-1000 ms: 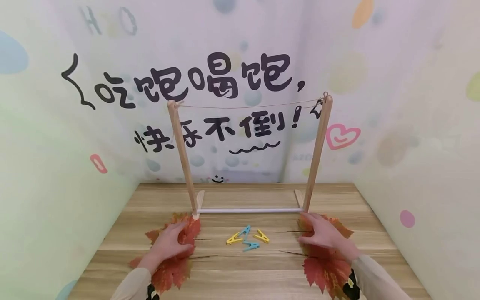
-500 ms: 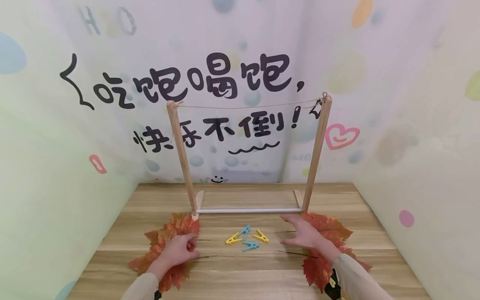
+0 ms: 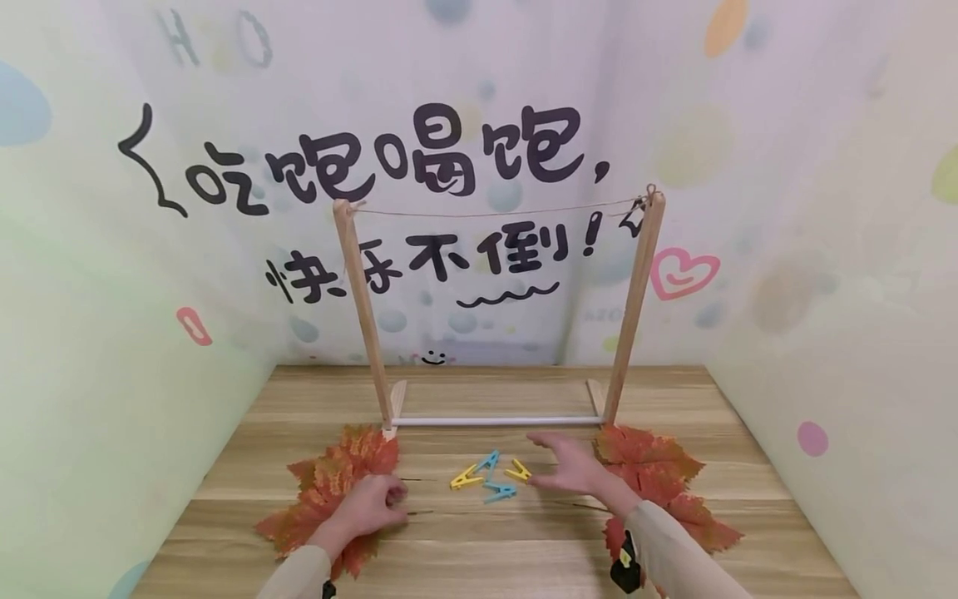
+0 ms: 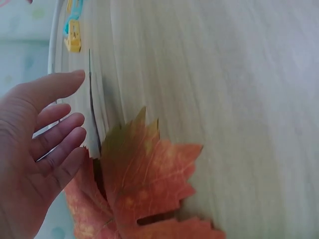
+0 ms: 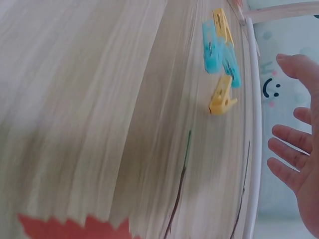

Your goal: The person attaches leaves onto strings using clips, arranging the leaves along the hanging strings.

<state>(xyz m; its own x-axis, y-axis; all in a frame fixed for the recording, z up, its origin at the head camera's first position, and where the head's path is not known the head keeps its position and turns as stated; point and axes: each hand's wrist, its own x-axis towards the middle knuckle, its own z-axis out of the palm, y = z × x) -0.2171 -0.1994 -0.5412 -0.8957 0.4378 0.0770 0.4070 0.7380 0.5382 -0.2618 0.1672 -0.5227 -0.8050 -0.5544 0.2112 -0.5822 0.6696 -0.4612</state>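
My left hand (image 3: 372, 504) hovers by the stems of the red-orange maple leaves (image 3: 344, 474) on the left. In the left wrist view its thumb and loosely bent fingers stand apart, empty, beside a thin stem (image 4: 91, 99). My right hand (image 3: 575, 470) is spread, with its thumb overlapping the end of the right yellow clothespin (image 3: 516, 471) in the head view. Two blue clothespins (image 3: 500, 491) and another yellow clothespin (image 3: 466, 477) lie close by on the table. Behind my right wrist are more maple leaves (image 3: 651, 466), their stems partly hidden by the hand.
A wooden frame stands at the back, with a left post (image 3: 364, 316), a right post (image 3: 634, 308) and a string (image 3: 464, 216) tied between their tops. A white rod (image 3: 494, 421) joins the posts low down. Patterned walls (image 3: 838, 249) enclose the wooden table (image 3: 479, 566).
My right hand has moved left, off the right-hand leaves to the clothespins. My left hand has shifted right and slightly nearer me, from the leaves to their stems. Leaves and clothespins stay put.
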